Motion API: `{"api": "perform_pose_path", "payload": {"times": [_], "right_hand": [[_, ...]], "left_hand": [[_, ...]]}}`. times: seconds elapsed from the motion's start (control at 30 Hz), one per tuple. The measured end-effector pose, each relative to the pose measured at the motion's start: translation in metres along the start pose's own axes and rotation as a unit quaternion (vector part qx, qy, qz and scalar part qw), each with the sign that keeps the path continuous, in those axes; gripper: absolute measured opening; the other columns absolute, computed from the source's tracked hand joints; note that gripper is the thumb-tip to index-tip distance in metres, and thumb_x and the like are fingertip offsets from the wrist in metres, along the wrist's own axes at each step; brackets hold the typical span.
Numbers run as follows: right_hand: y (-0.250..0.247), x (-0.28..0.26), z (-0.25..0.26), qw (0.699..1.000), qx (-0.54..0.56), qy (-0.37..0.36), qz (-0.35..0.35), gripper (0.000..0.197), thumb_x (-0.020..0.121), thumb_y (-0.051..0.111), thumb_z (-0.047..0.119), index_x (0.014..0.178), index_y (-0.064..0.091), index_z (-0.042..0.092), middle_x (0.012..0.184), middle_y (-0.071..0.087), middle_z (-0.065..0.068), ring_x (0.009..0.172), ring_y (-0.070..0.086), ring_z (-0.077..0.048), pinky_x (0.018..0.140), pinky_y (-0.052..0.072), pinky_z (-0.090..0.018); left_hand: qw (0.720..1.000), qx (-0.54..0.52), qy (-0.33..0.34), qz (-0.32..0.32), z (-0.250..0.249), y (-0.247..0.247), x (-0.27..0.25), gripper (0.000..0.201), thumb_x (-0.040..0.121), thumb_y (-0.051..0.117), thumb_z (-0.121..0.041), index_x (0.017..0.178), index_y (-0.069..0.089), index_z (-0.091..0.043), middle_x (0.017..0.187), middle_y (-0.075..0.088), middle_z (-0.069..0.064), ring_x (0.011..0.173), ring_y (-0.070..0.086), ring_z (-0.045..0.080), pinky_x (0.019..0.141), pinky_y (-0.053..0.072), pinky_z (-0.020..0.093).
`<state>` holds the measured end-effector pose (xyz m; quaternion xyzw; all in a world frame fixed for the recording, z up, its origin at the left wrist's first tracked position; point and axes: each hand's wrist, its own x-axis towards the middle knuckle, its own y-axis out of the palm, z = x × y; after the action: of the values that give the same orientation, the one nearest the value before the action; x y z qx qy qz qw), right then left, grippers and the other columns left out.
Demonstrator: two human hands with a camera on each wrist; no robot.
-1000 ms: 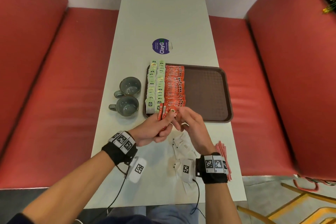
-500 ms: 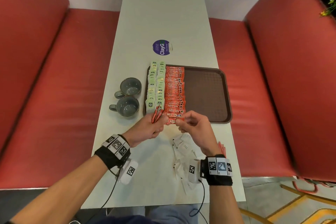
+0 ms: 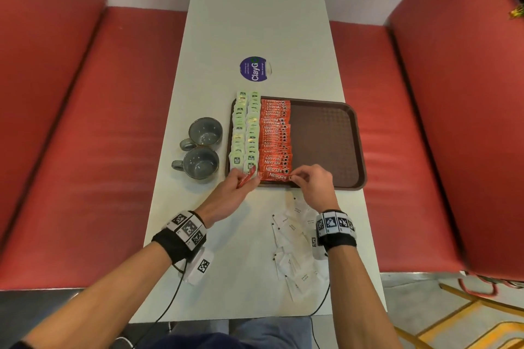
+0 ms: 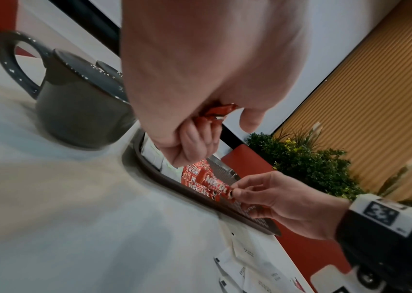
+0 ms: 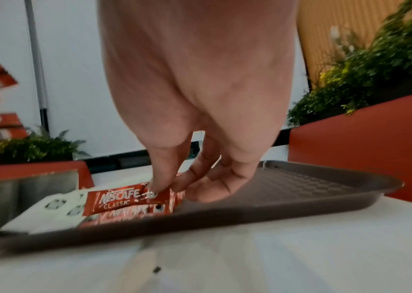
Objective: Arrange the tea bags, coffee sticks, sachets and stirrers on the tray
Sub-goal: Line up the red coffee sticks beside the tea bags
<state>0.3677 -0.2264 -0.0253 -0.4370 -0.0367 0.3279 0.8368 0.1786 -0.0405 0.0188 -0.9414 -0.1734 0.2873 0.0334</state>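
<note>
A brown tray (image 3: 326, 136) lies on the white table. Two columns of green tea bags (image 3: 245, 130) fill its left side, with a column of red coffee sticks (image 3: 275, 136) beside them. My right hand (image 3: 293, 177) pinches the right end of the nearest coffee stick (image 5: 127, 199) and holds it at the near end of that column, by the tray's front rim. My left hand (image 3: 247, 180) grips a small bunch of red coffee sticks (image 3: 246, 176) just left of there, over the tray's near-left corner. White sachets (image 3: 295, 249) lie scattered on the table near my right wrist.
Two grey mugs (image 3: 201, 163) stand left of the tray, close to my left hand. A round purple sticker (image 3: 253, 68) is on the table beyond the tray. The tray's right half (image 3: 331, 150) is bare. Red bench seats (image 3: 85, 150) flank the table.
My right hand drew one coffee stick from the left hand's bunch and carried it forward onto the near end of the red column. The left hand moved forward a little with its bunch.
</note>
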Motion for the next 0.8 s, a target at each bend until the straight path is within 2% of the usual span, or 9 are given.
{"api": "perform_pose_path", "payload": {"times": [0.1,0.17,0.27,0.47,0.53,0.6,0.67,0.73,0.8], "right_hand": [[0.012,0.008,0.002,0.999,-0.043,-0.002,0.021,0.010,0.104,0.074,0.027,0.107,0.083,0.023,0.107,0.067,-0.002,0.095,0.064,-0.018,0.088,0.056,-0.038],[0.017,0.010,0.004,0.997,-0.069,-0.006,0.025,0.012,0.105,0.072,0.027,0.109,0.082,0.023,0.111,0.064,-0.003,0.099,0.063,-0.021,0.085,0.053,-0.036],[0.021,0.012,0.006,0.997,-0.081,0.000,0.011,0.008,0.103,0.074,0.028,0.108,0.080,0.024,0.110,0.064,0.000,0.099,0.065,-0.022,0.082,0.053,-0.036],[0.020,0.006,0.011,0.996,-0.080,0.014,-0.029,0.015,0.097,0.080,0.032,0.108,0.070,0.027,0.108,0.064,0.003,0.101,0.065,-0.021,0.083,0.058,-0.040],[0.017,0.002,0.020,0.998,-0.033,-0.004,-0.056,0.012,0.099,0.078,0.033,0.107,0.070,0.029,0.104,0.066,0.006,0.097,0.065,-0.016,0.085,0.058,-0.039],[0.009,-0.008,0.037,0.996,0.076,-0.031,-0.046,0.006,0.103,0.073,0.038,0.104,0.073,0.032,0.096,0.072,0.010,0.090,0.068,-0.009,0.084,0.058,-0.034],[-0.001,-0.022,0.061,0.979,0.197,-0.041,0.028,0.016,0.107,0.067,0.045,0.105,0.076,0.032,0.089,0.075,0.009,0.080,0.070,-0.009,0.077,0.058,-0.030],[-0.008,-0.036,0.079,0.956,0.270,-0.041,0.104,0.023,0.109,0.065,0.045,0.106,0.078,0.027,0.081,0.074,0.003,0.070,0.066,-0.015,0.069,0.056,-0.031],[-0.009,-0.045,0.086,0.947,0.293,-0.045,0.127,0.021,0.108,0.068,0.037,0.101,0.079,0.021,0.081,0.073,-0.003,0.068,0.065,-0.019,0.069,0.057,-0.034]], "left_hand": [[0.997,-0.051,-0.029,0.048,0.004,-0.004,0.002,0.037,0.106,0.059,-0.051,0.138,0.052,-0.034,0.094,0.050,-0.010,0.078,0.045,0.007,0.073,0.040,0.027],[0.992,-0.101,-0.034,0.066,0.005,-0.005,0.003,0.040,0.100,0.064,-0.044,0.133,0.061,-0.023,0.084,0.044,-0.008,0.069,0.039,0.006,0.063,0.034,0.021],[0.988,-0.137,-0.026,0.065,0.010,-0.006,0.004,0.028,0.111,0.056,-0.026,0.127,0.071,-0.008,0.082,0.049,-0.002,0.068,0.041,0.008,0.061,0.031,0.022],[0.985,-0.151,-0.008,0.086,0.013,-0.012,-0.001,0.031,0.115,0.049,-0.021,0.132,0.074,-0.011,0.088,0.061,0.005,0.073,0.050,0.012,0.064,0.039,0.026],[0.984,-0.149,-0.005,0.100,0.011,-0.013,-0.002,0.033,0.116,0.048,-0.023,0.135,0.073,-0.013,0.089,0.060,0.006,0.072,0.049,0.012,0.064,0.038,0.027],[0.981,-0.157,-0.011,0.110,0.010,-0.012,-0.001,0.034,0.116,0.048,-0.023,0.137,0.072,-0.012,0.087,0.058,0.004,0.069,0.046,0.010,0.062,0.035,0.025],[0.978,-0.171,-0.021,0.114,0.006,-0.009,-0.001,0.034,0.116,0.049,-0.022,0.137,0.070,-0.007,0.084,0.057,0.001,0.068,0.042,0.009,0.060,0.032,0.023],[0.980,-0.163,-0.021,0.115,0.003,-0.006,0.000,0.029,0.114,0.050,-0.020,0.129,0.069,-0.003,0.081,0.057,-0.003,0.069,0.039,0.010,0.059,0.030,0.022],[0.988,-0.107,-0.006,0.114,-0.003,-0.002,-0.004,0.018,0.113,0.052,-0.021,0.119,0.068,-0.015,0.077,0.056,-0.014,0.074,0.040,0.010,0.066,0.033,0.023]]}}
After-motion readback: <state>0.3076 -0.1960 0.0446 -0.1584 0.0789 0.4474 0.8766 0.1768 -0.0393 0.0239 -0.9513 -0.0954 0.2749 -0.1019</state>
